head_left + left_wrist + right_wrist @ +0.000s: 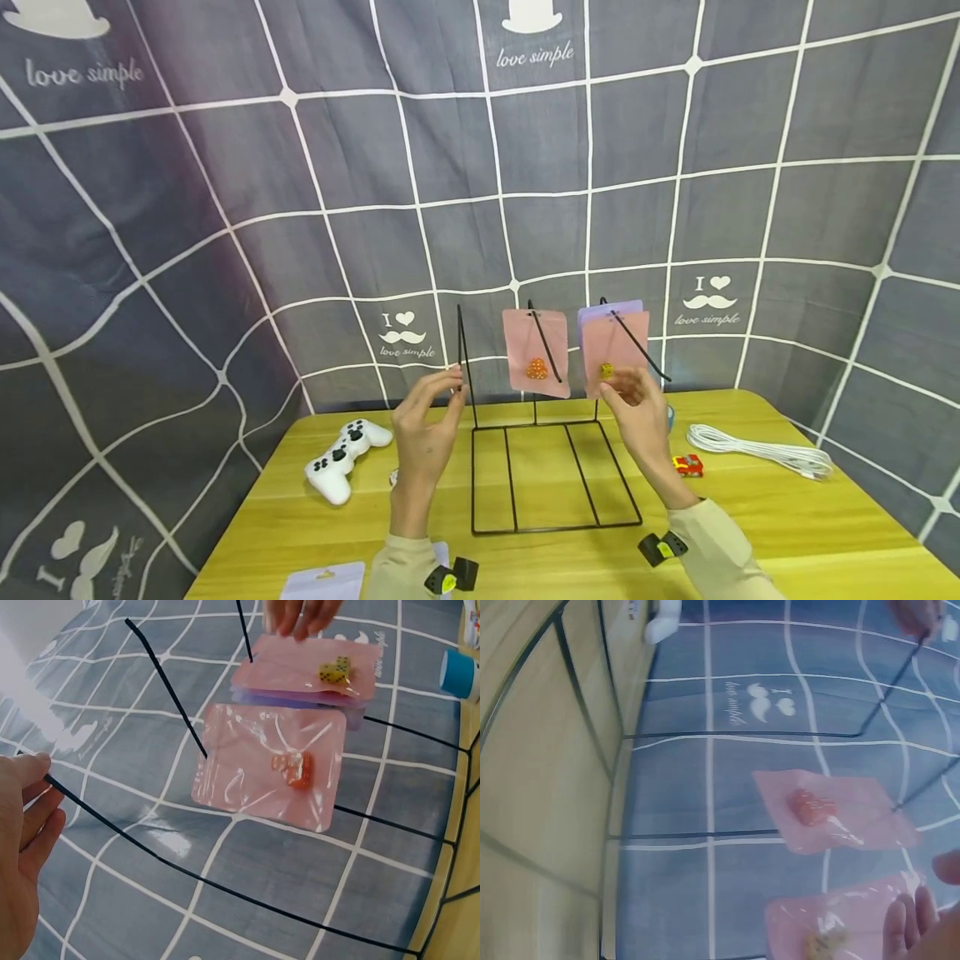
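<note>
Pink plastic pouch (621,352) with yellow dice (606,371) hangs right of centre on a black wire rack (557,528); probably light, limp, slick, best pinched by an edge. Left hand (426,425) pinches the leftmost prong (102,818); right hand (637,417), fingers loose, is at the pouch.

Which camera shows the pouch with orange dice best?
Left wrist: the pink pouch appears largest there, its orange dice clear. The head view shows it smaller, crossed by a black prong; the right wrist view, hazier.
</note>
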`<state>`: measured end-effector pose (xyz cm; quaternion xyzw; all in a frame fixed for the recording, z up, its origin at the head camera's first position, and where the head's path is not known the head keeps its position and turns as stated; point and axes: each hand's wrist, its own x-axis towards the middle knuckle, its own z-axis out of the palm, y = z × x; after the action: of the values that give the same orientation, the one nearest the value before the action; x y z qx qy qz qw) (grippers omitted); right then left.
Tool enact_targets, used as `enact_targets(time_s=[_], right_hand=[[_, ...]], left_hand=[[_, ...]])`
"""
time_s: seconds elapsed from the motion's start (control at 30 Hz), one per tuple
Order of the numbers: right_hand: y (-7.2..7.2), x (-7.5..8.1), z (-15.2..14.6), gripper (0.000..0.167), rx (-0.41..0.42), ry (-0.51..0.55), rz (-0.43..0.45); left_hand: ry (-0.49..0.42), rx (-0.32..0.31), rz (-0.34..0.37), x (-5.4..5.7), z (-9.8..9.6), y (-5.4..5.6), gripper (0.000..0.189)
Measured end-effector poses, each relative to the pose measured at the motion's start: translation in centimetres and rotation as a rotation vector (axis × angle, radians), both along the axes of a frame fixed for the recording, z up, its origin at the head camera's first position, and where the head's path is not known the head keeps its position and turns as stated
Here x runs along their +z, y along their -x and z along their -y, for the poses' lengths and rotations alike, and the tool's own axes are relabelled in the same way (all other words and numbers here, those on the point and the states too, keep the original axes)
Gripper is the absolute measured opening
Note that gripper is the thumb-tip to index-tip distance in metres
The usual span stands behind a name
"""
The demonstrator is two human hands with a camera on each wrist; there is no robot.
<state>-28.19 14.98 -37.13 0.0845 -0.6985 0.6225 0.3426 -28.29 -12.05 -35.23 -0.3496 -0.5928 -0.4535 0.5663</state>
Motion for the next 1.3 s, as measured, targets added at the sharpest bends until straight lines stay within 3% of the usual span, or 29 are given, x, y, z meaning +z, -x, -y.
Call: enact_targets(time_s=[0.1, 0.17, 0.4, 0.53, 0.63, 0.8, 0.97, 1.17, 1.3], right_hand=[[-0.2, -0.6, -1.4, 0.046, 0.022, 0.131, -0.027], [-0.6, -0.7, -2.2, 0.054, 0.026, 0.156, -0.066], [-2.5, -0.5, -4.6, 0.065, 0.061, -0.021, -0.25], [-3.8, 1.0, -4.9, 0.064, 0.172, -0.083, -0.429], [-4.2, 1.7, -5.3, 0.059, 0.246, -0.134, -0.503], [-4.7, 2.0, -5.5, 0.046, 0.301, -0.178, -0.488], [-5.1, 2.4, -5.0, 0.039, 0.275, -0.184, -0.501], [-4.9, 2.4, -4.6, 0.039, 0.255, -0.199, -0.514], [-4.8, 2.3, -4.4, 0.04, 0.249, -0.209, -0.507]], left_hand=[[0.006, 0.002, 0.0, 0.1, -0.1, 0.0, 0.022], [0.009, 0.0, 0.0, 0.2, -0.1, 0.1, 0.022], [0.009, 0.0, -0.011, 0.4, -0.4, -0.1, 0.021], [0.011, 0.001, -0.02, 0.6, -0.5, -0.4, 0.02], [0.018, 0.001, -0.03, 0.8, -0.5, -0.4, 0.021], [0.032, -0.003, -0.038, 0.9, -0.5, -0.2, 0.022], [0.031, 0.021, -0.037, 0.7, 0.0, -0.3, 0.027], [-0.036, 0.119, -0.045, 1.4, 0.1, -2.4, 0.029], [-0.109, 0.205, 0.018, 1.3, 0.9, -3.6, 0.027]])
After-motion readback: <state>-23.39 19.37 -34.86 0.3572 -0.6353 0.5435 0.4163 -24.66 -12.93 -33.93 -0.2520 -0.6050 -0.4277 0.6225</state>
